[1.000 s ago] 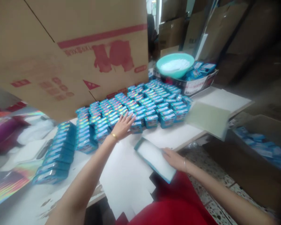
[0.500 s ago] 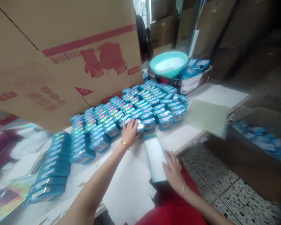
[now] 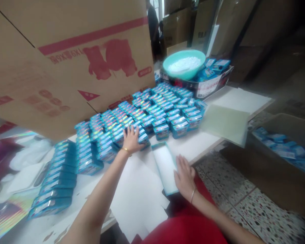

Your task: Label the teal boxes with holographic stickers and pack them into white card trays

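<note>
Many small blue boxes (image 3: 161, 131) stand in rows on the white table (image 3: 190, 146). My left hand (image 3: 132, 139), palm down with its fingers spread, rests on the boxes at the near edge of the middle rows. A long, shallow tray (image 3: 165, 169) with a white inside and teal rim lies at the table's front edge. My right hand (image 3: 185, 176) grips its right side, thumb over the rim. The hand's underside is hidden.
A large cardboard carton (image 3: 73, 67) stands behind the rows. A teal bowl of white material (image 3: 184, 64) sits on a box of blue packs at the back. Another carton of blue packs (image 3: 284, 145) is low at right.
My left hand has shifted left along the near boxes, and its fingers have spread. My right hand has stayed at the tray, which sits slightly further left and up in view.
</note>
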Demonstrator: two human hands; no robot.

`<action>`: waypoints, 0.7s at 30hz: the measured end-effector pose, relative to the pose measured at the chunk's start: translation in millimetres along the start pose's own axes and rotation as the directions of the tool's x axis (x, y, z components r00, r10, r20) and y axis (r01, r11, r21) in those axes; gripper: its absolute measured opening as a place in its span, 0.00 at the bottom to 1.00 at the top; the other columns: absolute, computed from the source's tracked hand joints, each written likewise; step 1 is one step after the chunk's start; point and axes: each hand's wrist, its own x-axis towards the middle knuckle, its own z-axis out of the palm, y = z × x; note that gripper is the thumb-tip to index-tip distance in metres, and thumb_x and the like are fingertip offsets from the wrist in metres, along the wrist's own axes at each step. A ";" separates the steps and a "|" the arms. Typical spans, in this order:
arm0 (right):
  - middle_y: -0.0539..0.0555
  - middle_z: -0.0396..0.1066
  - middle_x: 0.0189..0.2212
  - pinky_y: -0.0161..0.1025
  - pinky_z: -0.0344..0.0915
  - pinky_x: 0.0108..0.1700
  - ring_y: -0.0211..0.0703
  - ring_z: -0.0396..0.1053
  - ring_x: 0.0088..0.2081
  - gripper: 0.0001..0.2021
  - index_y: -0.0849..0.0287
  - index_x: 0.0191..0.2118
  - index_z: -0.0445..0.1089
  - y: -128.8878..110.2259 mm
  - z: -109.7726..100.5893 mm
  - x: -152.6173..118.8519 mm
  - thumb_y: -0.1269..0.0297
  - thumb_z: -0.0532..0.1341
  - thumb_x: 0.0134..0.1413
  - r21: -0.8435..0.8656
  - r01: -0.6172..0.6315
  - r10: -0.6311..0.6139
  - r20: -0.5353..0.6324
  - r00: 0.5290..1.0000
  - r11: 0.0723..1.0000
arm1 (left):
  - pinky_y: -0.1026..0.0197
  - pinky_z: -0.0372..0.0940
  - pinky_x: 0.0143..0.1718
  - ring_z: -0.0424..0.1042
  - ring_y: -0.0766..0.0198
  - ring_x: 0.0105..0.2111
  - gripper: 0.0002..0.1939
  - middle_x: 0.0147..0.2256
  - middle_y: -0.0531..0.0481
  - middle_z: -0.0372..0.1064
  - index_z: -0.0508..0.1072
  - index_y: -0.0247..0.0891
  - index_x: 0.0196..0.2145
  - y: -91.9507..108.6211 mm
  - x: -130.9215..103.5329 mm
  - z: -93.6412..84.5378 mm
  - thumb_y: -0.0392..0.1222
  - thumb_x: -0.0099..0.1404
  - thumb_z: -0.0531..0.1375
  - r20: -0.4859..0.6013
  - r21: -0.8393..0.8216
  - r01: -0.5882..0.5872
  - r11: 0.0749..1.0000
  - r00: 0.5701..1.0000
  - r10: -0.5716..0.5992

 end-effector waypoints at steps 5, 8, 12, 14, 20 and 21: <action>0.62 0.47 0.67 0.57 0.53 0.56 0.53 0.43 0.67 0.37 0.59 0.69 0.30 -1.9 -3.8 -1.9 0.74 0.45 0.56 -0.020 -0.003 0.003 0.006 1.000 1.000 | 0.36 0.34 0.62 0.45 0.36 0.64 0.47 0.64 0.29 0.46 0.51 0.34 0.64 20.0 -16.2 -4.6 0.56 0.52 0.61 -0.068 0.035 0.001 0.999 0.998 0.002; 0.63 0.45 0.67 0.57 0.52 0.57 0.54 0.42 0.67 0.38 0.63 0.69 0.36 -3.4 -6.8 -0.9 0.75 0.47 0.51 -0.030 0.001 0.001 0.055 0.998 1.000 | 0.38 0.47 0.59 0.54 0.36 0.58 0.52 0.61 0.32 0.51 0.50 0.40 0.65 19.1 -11.4 -12.7 0.57 0.46 0.64 -0.018 0.002 0.042 0.999 0.999 -0.042; 0.64 0.45 0.67 0.59 0.49 0.59 0.54 0.40 0.68 0.36 0.68 0.67 0.46 -5.9 -12.2 0.9 0.74 0.48 0.49 -0.045 -0.012 0.018 0.122 0.992 0.999 | 0.43 0.58 0.51 0.58 0.35 0.55 0.58 0.57 0.32 0.55 0.47 0.40 0.66 11.0 2.1 -19.4 0.60 0.43 0.65 0.056 -0.047 0.122 0.991 0.991 -0.119; 0.64 0.45 0.67 0.61 0.44 0.62 0.54 0.38 0.68 0.36 0.69 0.67 0.47 -6.2 -13.7 2.7 0.75 0.48 0.48 -0.043 -0.007 0.013 0.131 0.991 0.999 | 0.44 0.59 0.50 0.60 0.37 0.53 0.57 0.53 0.33 0.60 0.48 0.40 0.66 8.8 -1.7 -23.2 0.59 0.43 0.66 0.036 -0.093 0.172 0.981 0.985 -0.169; 0.64 0.48 0.66 0.66 0.31 0.65 0.55 0.37 0.69 0.38 0.72 0.66 0.47 -1.8 -2.7 13.2 0.79 0.48 0.45 0.099 0.044 -0.060 0.169 0.984 0.994 | 0.42 0.54 0.57 0.55 0.40 0.58 0.58 0.57 0.36 0.55 0.46 0.39 0.66 14.0 -53.5 -51.8 0.60 0.45 0.67 -0.247 -0.468 0.102 0.878 0.939 -0.241; 0.64 0.48 0.66 0.67 0.31 0.64 0.55 0.37 0.68 0.38 0.71 0.67 0.46 -1.0 1.1 15.0 0.79 0.47 0.44 0.129 0.042 -0.063 0.166 0.984 0.991 | 0.42 0.52 0.58 0.54 0.41 0.59 0.58 0.59 0.37 0.53 0.45 0.40 0.66 18.2 -60.9 -56.7 0.60 0.45 0.67 -0.271 -0.522 0.033 0.852 0.941 -0.203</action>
